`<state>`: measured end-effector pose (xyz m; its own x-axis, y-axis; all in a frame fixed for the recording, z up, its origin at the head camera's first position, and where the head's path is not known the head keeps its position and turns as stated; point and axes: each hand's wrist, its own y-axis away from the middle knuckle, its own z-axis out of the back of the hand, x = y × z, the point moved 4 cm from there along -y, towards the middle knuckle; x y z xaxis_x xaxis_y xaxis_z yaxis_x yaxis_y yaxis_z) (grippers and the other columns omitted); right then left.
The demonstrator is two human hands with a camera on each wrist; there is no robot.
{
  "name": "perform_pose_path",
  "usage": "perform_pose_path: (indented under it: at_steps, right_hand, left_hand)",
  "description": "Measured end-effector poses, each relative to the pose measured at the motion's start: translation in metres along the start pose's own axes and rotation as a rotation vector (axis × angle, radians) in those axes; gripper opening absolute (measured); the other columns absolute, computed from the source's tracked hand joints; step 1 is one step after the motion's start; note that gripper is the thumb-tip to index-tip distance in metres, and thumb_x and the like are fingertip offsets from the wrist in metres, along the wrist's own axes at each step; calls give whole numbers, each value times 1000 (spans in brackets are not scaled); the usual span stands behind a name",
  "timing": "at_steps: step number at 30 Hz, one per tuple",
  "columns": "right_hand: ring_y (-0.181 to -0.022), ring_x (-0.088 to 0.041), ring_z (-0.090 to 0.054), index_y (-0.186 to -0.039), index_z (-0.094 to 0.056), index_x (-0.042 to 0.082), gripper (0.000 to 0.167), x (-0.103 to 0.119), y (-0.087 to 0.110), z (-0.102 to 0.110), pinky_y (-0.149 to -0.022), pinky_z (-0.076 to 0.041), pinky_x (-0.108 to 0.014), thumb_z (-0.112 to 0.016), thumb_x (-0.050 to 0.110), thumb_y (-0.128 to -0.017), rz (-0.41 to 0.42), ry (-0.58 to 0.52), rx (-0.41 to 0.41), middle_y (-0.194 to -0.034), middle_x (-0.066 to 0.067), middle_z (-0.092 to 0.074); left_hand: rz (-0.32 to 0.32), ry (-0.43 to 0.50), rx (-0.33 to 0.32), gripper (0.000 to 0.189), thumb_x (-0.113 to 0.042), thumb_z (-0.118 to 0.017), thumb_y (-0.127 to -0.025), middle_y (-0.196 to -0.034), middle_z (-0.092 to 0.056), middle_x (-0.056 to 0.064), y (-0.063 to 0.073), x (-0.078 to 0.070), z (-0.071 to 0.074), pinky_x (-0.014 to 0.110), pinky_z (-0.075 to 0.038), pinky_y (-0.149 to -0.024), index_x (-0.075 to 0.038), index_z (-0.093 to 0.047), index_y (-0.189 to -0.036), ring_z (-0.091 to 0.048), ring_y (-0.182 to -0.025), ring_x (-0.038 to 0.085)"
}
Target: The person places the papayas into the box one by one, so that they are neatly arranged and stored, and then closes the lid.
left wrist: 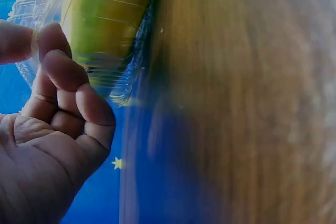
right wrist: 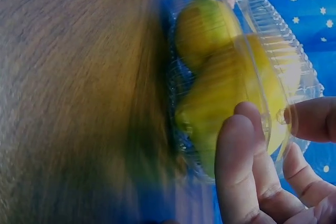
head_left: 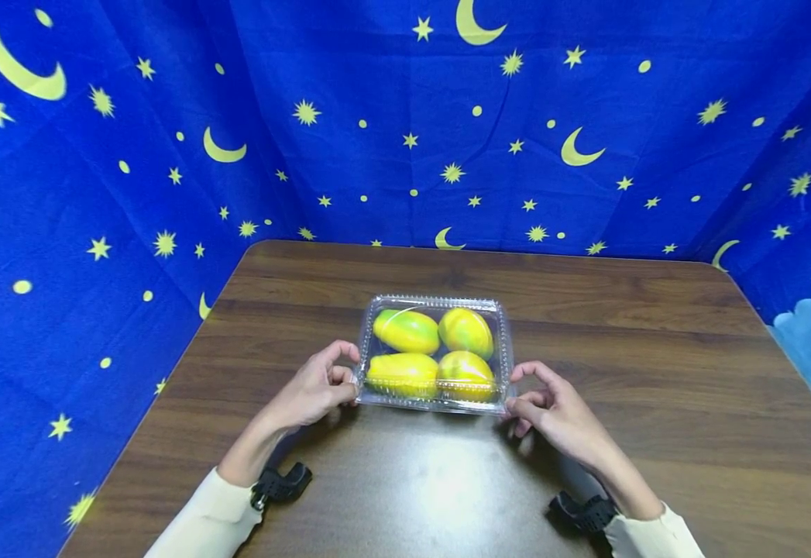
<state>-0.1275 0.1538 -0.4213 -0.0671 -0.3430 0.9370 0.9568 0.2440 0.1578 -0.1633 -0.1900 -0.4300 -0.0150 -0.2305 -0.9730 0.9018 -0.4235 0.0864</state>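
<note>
A clear plastic clamshell box (head_left: 436, 299) with a ridged rim is at the middle of the table, its lid down. Through the lid several yellow-green mangoes (head_left: 403, 332) show, in two rows. My left hand (head_left: 314, 391) pinches the box's near left corner; in the left wrist view the thumb and index fingertip meet on the thin plastic rim. At the near right corner, my right hand (head_left: 554, 411) pinches the rim between thumb and fingers, as the right wrist view shows. Whether the box touches the table or hangs just above it, I cannot tell.
The brown wooden table (head_left: 621, 333) extends on all sides of the box. A blue curtain (head_left: 377, 77) with yellow moons and stars rises behind the table and along its sides. Black straps with mounts (head_left: 283, 482) sit on both wrists.
</note>
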Motion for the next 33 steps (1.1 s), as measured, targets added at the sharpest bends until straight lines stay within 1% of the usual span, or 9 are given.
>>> perform_pose_path:
  at_steps: [5,8,11,14,16,19,22,25,33]
  right_hand:
    - [-65,-31,-69,-123,-46,3,37,0,0,-1,-65,-56,-37,-67,8,-92,5,-8,7,-87,-24,-74]
    - [-67,-28,-70,-123,-45,0,38,0,-1,-1,-67,-58,-36,-66,4,-91,22,-64,8,-86,-25,-73]
    - [-70,-26,-72,-122,-43,-4,38,-1,-2,-3,-69,-61,-40,-63,-2,-90,35,-147,20,-84,-23,-72]
    - [-72,-24,-73,-121,-42,-5,37,-2,-2,-6,-72,-61,-42,-61,-6,-89,26,-198,23,-82,-16,-72]
    - [-72,-23,-73,-120,-42,-6,37,-2,-3,-6,-73,-61,-42,-61,-7,-88,24,-215,17,-81,-14,-72]
    - [-71,-23,-73,-120,-43,-7,39,-2,-3,-6,-73,-61,-42,-62,-9,-85,13,-222,-2,-80,-14,-73]
    - [-71,-25,-74,-120,-43,-7,42,-1,-2,-6,-74,-61,-43,-64,-9,-84,-4,-243,-14,-79,-16,-73]
    - [-71,-25,-74,-120,-43,-7,43,-1,-1,-7,-74,-61,-44,-65,-9,-83,-29,-272,-16,-78,-13,-73]
    - [-68,-20,-73,-117,-45,-3,39,-4,-2,-9,-74,-61,-42,-62,-12,-83,-38,-338,-21,-74,-8,-73]
  left_hand:
    - [-10,-4,-16,40,10,-57,-80,-65,-56,12,-1,2,0,20,-36,-45,0,-41,-117,-50,-52,15]
    - [0,-5,-24,40,8,-57,-81,-65,-57,13,-2,3,0,21,-35,-43,0,-41,-117,-49,-50,14]
    - [4,-5,-23,40,8,-57,-82,-66,-57,16,-2,3,0,22,-36,-43,-1,-41,-118,-50,-50,15]
    - [-3,-10,-19,40,8,-57,-82,-66,-57,16,-2,3,1,22,-36,-44,-1,-41,-118,-52,-52,17]
    - [-12,-12,-16,40,9,-57,-81,-65,-57,12,-3,3,1,21,-36,-44,0,-41,-117,-53,-53,18]
    - [-22,-14,-10,40,9,-57,-81,-65,-57,9,-3,2,1,21,-36,-45,0,-41,-117,-53,-54,18]
    - [-26,-17,-4,40,8,-57,-82,-65,-57,10,-3,1,1,21,-37,-46,0,-41,-117,-54,-55,19]
    - [-27,-21,2,39,8,-57,-83,-65,-57,11,-2,1,1,21,-37,-46,0,-41,-117,-55,-56,20]
    - [-33,-13,3,39,8,-57,-82,-65,-57,10,-1,2,1,21,-37,-47,0,-41,-117,-57,-58,21]
